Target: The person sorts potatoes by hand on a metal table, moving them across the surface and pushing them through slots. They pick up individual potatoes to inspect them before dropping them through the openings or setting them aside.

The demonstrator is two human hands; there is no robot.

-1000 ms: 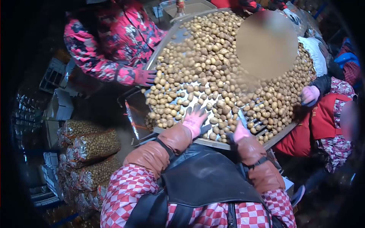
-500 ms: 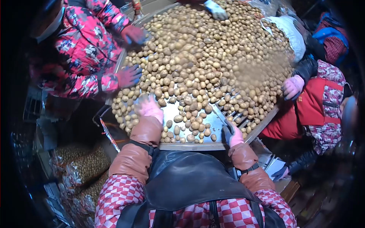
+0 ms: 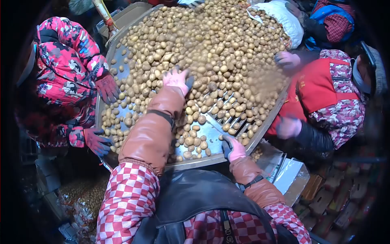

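Low on your right, a pale box sits near rows of brown, box-like shapes in dim light; tan cardboard lies ahead to your left.

Light cool and white, source out of frame; strongest over the potatoes, with pale glare on the bare metal and a sheen on the brown sleeve. Boxes at lower right dim. Hazy smears soften patches at centre and right. Co-worker's lower pink glove blurred. Wide-angle bowing; black vignette swallows the corners.
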